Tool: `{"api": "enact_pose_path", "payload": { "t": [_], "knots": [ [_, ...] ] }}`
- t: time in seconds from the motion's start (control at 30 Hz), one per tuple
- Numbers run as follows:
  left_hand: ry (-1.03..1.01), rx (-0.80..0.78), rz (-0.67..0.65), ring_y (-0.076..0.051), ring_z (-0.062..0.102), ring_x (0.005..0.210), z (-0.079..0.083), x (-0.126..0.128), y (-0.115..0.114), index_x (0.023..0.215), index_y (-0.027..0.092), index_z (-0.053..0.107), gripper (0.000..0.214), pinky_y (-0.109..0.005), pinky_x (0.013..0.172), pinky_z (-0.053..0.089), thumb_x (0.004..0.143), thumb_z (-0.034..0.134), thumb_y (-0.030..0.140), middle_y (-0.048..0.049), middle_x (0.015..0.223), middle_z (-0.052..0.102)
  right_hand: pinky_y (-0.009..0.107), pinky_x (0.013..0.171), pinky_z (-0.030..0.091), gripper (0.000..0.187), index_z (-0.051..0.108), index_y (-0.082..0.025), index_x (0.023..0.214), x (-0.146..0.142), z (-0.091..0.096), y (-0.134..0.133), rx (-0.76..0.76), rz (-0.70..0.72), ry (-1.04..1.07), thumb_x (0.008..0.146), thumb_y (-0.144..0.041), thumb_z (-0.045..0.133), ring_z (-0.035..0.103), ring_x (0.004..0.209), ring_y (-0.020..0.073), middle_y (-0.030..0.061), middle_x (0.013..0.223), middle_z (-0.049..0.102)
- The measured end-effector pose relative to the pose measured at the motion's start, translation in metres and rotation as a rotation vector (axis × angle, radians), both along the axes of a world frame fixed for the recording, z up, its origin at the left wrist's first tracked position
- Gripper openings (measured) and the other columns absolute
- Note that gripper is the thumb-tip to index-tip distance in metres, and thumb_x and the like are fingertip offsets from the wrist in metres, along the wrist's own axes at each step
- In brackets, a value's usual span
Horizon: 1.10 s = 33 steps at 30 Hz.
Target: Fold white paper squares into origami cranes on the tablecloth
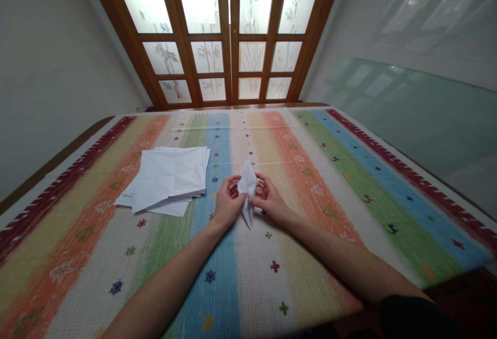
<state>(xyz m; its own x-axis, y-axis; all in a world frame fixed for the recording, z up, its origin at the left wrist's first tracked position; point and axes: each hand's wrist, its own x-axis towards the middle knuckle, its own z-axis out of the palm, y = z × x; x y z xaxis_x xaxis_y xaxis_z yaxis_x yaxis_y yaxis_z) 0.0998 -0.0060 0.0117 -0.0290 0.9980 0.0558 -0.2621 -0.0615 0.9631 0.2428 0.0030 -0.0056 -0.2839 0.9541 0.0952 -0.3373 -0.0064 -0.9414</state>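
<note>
Between my hands is a piece of folded white paper [247, 179], a narrow diamond shape with a point at the top and split-looking points at the bottom. My left hand [228, 200] grips its left edge, thumb on the front face and fingers curled behind. On the other side my right hand [271, 200] pinches the right edge in a similar way, its thumb near the middle of the paper. The fingertips behind the paper are partly hidden. To the left lies a loose stack of white paper sheets [173, 176], the top one creased.
A striped, patterned tablecloth [310, 194] covers the table. Wooden doors with frosted glass panes [200, 10] stand beyond the far edge. White walls rise on both sides, with a pale glass panel [407, 116] along the right.
</note>
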Motion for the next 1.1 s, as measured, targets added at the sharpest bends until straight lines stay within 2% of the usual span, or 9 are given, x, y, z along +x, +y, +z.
{"api": "enact_pose_path", "payload": {
  "t": [0.13, 0.2, 0.33, 0.43, 0.57, 0.8, 0.97, 1.1],
  "knots": [
    [0.011, -0.006, -0.024, -0.013, 0.065, 0.074, -0.005, 0.002, -0.002, 0.116, 0.018, 0.046, 0.064, -0.024, 0.068, 0.049, 0.056, 0.065, 0.009, -0.0056, 0.098, 0.069, 0.027, 0.073, 0.052, 0.057, 0.051, -0.026, 0.112, 0.0, 0.001, 0.002, 0.039, -0.118, -0.027, 0.063, -0.018, 0.078, 0.063, 0.076, 0.0122, -0.0013, 0.091, 0.062],
    [0.021, -0.032, -0.04, -0.013, 0.065, 0.072, -0.009, 0.004, -0.003, 0.118, 0.019, 0.044, 0.066, -0.024, 0.066, 0.049, 0.056, 0.064, 0.009, -0.0052, 0.097, 0.068, 0.029, 0.075, 0.053, 0.055, 0.052, -0.026, 0.11, 0.001, 0.001, 0.003, 0.04, -0.179, -0.014, 0.062, -0.019, 0.078, 0.064, 0.08, 0.0135, -0.0007, 0.093, 0.063],
    [0.056, -0.077, -0.049, -0.011, 0.058, 0.059, -0.013, 0.006, -0.005, 0.098, 0.02, 0.047, 0.041, -0.022, 0.058, 0.045, 0.06, 0.064, 0.014, 0.0023, 0.074, 0.063, 0.03, 0.077, 0.052, 0.053, 0.053, -0.025, 0.105, 0.001, 0.002, 0.006, -0.001, -0.24, 0.038, 0.059, -0.021, 0.08, 0.065, 0.084, 0.0152, -0.0001, 0.094, 0.065],
    [0.087, -0.079, -0.002, -0.008, 0.05, 0.053, -0.009, 0.004, -0.005, 0.079, 0.02, 0.048, 0.024, -0.019, 0.053, 0.039, 0.061, 0.065, 0.02, 0.0062, 0.063, 0.053, 0.029, 0.074, 0.052, 0.049, 0.055, -0.024, 0.102, 0.001, 0.003, 0.006, -0.033, -0.223, 0.056, 0.06, -0.026, 0.08, 0.064, 0.082, 0.0157, 0.0006, 0.092, 0.066],
    [0.026, -0.112, -0.03, -0.007, 0.041, 0.053, -0.003, 0.003, -0.005, 0.066, 0.019, 0.047, 0.02, -0.02, 0.052, 0.035, 0.06, 0.065, 0.025, 0.0069, 0.06, 0.045, 0.028, 0.07, 0.051, 0.047, 0.056, -0.024, 0.1, 0.002, 0.005, 0.005, -0.061, -0.195, 0.08, 0.061, -0.032, 0.081, 0.062, 0.079, 0.016, 0.0014, 0.09, 0.066],
    [-0.077, -0.135, -0.143, -0.008, 0.038, 0.056, -0.004, 0.004, -0.008, 0.063, 0.019, 0.043, 0.021, -0.02, 0.054, 0.033, 0.058, 0.063, 0.024, 0.0063, 0.06, 0.041, 0.025, 0.067, 0.05, 0.047, 0.056, -0.025, 0.101, 0.0, 0.008, 0.002, -0.093, -0.136, 0.106, 0.062, -0.034, 0.08, 0.062, 0.076, 0.0141, -0.0001, 0.089, 0.066],
    [-0.107, -0.159, -0.15, -0.009, 0.037, 0.054, -0.003, 0.005, -0.01, 0.067, 0.021, 0.04, 0.027, -0.021, 0.053, 0.031, 0.055, 0.063, 0.024, 0.007, 0.061, 0.042, 0.025, 0.063, 0.051, 0.047, 0.055, -0.027, 0.102, -0.001, 0.004, 0.002, -0.117, -0.106, 0.111, 0.062, -0.035, 0.08, 0.062, 0.072, 0.0135, -0.0015, 0.088, 0.066],
    [-0.079, -0.114, -0.155, -0.009, 0.037, 0.057, -0.002, 0.003, -0.009, 0.063, 0.02, 0.039, 0.026, -0.022, 0.054, 0.031, 0.053, 0.062, 0.024, 0.0058, 0.06, 0.041, 0.025, 0.062, 0.05, 0.045, 0.055, -0.026, 0.098, 0.001, 0.003, 0.003, -0.139, -0.08, 0.111, 0.061, -0.033, 0.08, 0.061, 0.067, 0.0132, -0.0031, 0.08, 0.066]
  ]
}}
